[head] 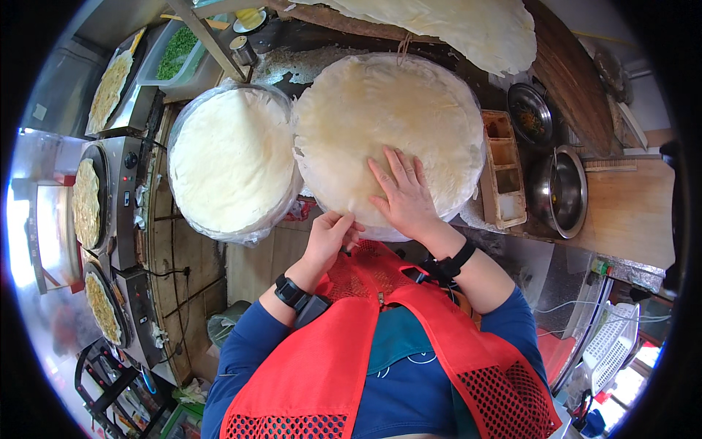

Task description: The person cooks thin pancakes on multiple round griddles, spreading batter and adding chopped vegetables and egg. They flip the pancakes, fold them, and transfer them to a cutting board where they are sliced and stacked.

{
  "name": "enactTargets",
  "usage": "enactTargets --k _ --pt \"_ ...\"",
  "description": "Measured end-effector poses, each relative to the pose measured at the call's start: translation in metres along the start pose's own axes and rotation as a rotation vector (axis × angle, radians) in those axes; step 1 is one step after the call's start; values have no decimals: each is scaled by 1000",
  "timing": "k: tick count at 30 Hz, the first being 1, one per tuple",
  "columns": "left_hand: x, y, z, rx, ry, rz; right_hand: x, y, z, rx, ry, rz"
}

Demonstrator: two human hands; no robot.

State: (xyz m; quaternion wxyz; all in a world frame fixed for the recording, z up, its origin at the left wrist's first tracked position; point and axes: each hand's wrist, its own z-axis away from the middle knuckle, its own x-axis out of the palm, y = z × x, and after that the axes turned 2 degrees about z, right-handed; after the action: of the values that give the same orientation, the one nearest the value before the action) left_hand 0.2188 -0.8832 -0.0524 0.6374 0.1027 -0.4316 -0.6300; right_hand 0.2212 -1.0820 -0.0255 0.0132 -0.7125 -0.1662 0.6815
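Before me lies a large round stack of thin pale flatbread sheets (pixel 384 104), with ragged edges and clear plastic beneath. My right hand (pixel 406 197) rests palm down on its near part, fingers spread. At the stack's near rim, my left hand (pixel 332 236) pinches the edge of the top sheet between thumb and fingers. Left of it stands a second, smaller round stack of whiter sheets (pixel 230 159), also wrapped in plastic. Another thin flatbread sheet (pixel 466 27) drapes over a support at the far side.
On the left, several round griddles carry cooked flatbreads (pixel 86 203). A plastic tub (pixel 164 77) of chopped greens stands beyond. To the right are a divided seasoning box (pixel 503 170), a steel bowl (pixel 576 192), a dark pan (pixel 529 112) and a wooden board (pixel 630 206).
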Motion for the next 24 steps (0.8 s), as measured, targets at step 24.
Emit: enactTargets --k 24 --pt "2 -4 -2 94 -1 -123 2 0 0 7 -8 54"
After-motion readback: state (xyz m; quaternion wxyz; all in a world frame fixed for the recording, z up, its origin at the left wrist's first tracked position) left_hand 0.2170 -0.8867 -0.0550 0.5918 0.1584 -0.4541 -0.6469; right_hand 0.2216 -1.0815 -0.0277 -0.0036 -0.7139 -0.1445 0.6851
